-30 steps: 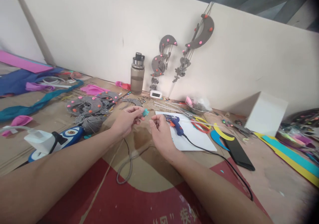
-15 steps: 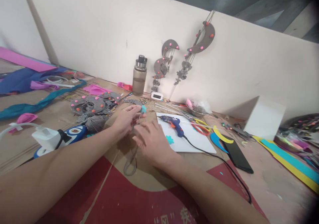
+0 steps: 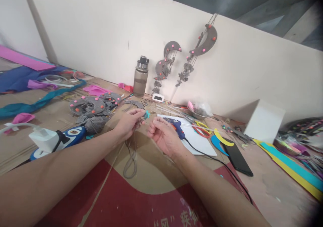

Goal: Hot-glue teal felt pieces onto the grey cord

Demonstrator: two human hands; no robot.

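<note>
My left hand pinches a small teal flower cutout at its fingertips. Below that hand a grey cord hangs down and ends in a loop on the cardboard. Just to the right, my right hand has its fingers curled and thumb pressed against them; whatever lies between them is too small to make out. Partly behind the right hand, a blue hot glue gun rests on a white board.
Left are a power strip with a white charger and grey felt crescents with yarn. A water bottle stands by the wall. Scissors, a black phone and foam strips lie right; the glue gun's cable curves forward.
My right hand has moved right and slightly up, away from my left hand, and its fingers have curled in. The left hand keeps the flower, with little movement.
</note>
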